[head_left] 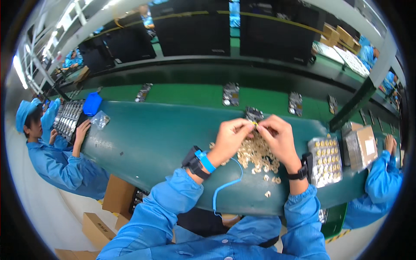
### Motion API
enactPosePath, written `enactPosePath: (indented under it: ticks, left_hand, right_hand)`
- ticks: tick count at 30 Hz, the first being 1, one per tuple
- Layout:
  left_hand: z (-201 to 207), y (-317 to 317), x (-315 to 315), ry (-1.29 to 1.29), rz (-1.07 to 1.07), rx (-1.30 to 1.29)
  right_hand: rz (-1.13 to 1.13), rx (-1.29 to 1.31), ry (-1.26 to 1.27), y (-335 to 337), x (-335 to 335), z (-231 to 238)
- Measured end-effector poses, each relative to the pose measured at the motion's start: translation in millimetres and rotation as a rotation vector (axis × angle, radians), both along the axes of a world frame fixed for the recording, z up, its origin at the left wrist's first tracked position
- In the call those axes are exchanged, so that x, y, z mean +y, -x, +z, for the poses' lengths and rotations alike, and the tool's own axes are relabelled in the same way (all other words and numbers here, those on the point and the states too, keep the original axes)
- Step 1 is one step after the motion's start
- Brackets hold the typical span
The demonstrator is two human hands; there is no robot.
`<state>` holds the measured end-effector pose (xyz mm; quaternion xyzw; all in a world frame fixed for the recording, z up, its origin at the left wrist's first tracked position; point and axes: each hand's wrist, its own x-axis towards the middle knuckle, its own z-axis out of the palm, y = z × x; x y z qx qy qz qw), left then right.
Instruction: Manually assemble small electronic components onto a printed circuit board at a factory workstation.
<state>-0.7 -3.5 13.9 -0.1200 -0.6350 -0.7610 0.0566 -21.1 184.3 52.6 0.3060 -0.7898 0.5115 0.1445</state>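
Above the green surface point(151, 138), the left grip point(232, 135) and right grip point(277, 135) pinch a small yellow piece point(255, 123), likely light, flimsy, best held by its edges.

We count one blue bin point(92, 104) toward nine o'clock, one clear tray point(313, 167) toward three, at least five dark modules point(231, 94) from ten to two, and dozens of pale pieces point(258, 157) toward four.
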Motion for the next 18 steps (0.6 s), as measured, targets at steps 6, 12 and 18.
enactPosePath:
  ticks: [6, 12, 18]
  left_hand:
    - [-2, -5, -1, 0.032, -0.01, -0.01]
    - [-1, -1, -2, 0.007, -0.052, -0.031]
    - [14, -9, -3, -0.1, -0.118, -0.082]
  right_hand:
    - [-0.002, -0.063, 0.005, -11, -8, 3]
    - [-0.051, 0.119, 0.013, -9, -6, 6]
    - [-0.044, 0.345, -0.016, -6, -7, 0]
